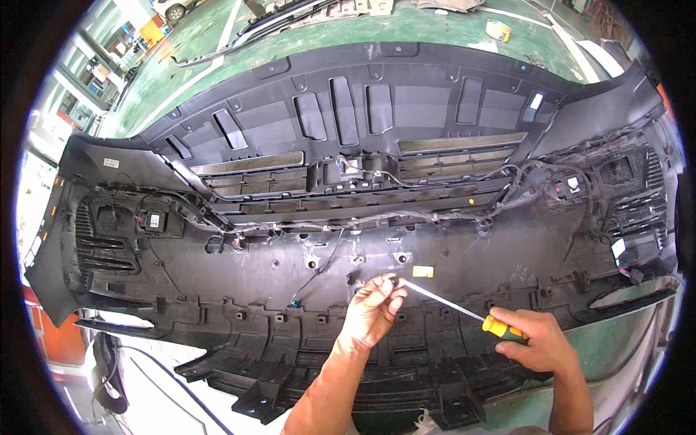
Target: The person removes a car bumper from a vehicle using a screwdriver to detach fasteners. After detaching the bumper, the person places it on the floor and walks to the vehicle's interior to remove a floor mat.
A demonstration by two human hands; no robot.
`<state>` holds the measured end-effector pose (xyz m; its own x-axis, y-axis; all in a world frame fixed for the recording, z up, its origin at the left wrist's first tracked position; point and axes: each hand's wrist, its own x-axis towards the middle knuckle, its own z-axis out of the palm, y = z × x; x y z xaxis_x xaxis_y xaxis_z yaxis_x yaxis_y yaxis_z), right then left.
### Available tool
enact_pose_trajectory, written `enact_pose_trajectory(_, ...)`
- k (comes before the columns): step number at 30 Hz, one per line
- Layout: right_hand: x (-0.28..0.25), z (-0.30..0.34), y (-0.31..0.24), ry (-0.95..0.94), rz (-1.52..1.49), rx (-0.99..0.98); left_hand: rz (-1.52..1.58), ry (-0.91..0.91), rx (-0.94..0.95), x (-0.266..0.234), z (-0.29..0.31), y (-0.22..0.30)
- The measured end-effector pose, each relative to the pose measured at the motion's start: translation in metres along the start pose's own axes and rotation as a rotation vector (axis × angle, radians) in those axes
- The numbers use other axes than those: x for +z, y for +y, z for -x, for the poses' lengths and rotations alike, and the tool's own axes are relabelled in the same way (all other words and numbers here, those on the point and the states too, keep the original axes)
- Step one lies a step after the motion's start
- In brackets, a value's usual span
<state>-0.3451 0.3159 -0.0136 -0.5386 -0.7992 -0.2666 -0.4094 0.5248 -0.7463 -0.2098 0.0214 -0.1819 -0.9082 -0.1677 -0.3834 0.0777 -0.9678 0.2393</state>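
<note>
A screwdriver (448, 304) with a yellow and dark green handle lies in the grip of my right hand (538, 341). Its long metal shaft slants up and left to my left hand (371, 310). There, my thumb and fingers pinch a small round black part (394, 281), and the shaft's tip meets or nearly meets it. Both hands are over the inner side of a big black car bumper (464, 254), which lies with its inside facing me. A yellow label (423, 272) sits on the bumper just beyond the shaft.
A wiring harness (406, 217) runs across the bumper, with a sensor module (351, 168) at its middle. A loose connector (295, 303) hangs left of my hands. Beyond lie a green floor (206, 69), a small tub (497, 30) and a parked car (174, 10).
</note>
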Motion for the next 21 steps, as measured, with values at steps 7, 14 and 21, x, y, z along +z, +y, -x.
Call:
enact_pose_trajectory(7,0.006,-0.002,-0.003,0.020,0.031,-0.052,-0.089,0.049,-0.001,0.005,0.004,0.000)
enact_pose_trajectory(14,0.011,-0.002,0.002,0.046,0.036,-0.020,-0.374,0.232,-0.033,-0.003,0.003,-0.005)
enact_pose_trajectory(21,0.012,-0.002,0.002,0.040,0.040,0.023,-0.655,0.343,-0.100,-0.007,0.007,-0.012)
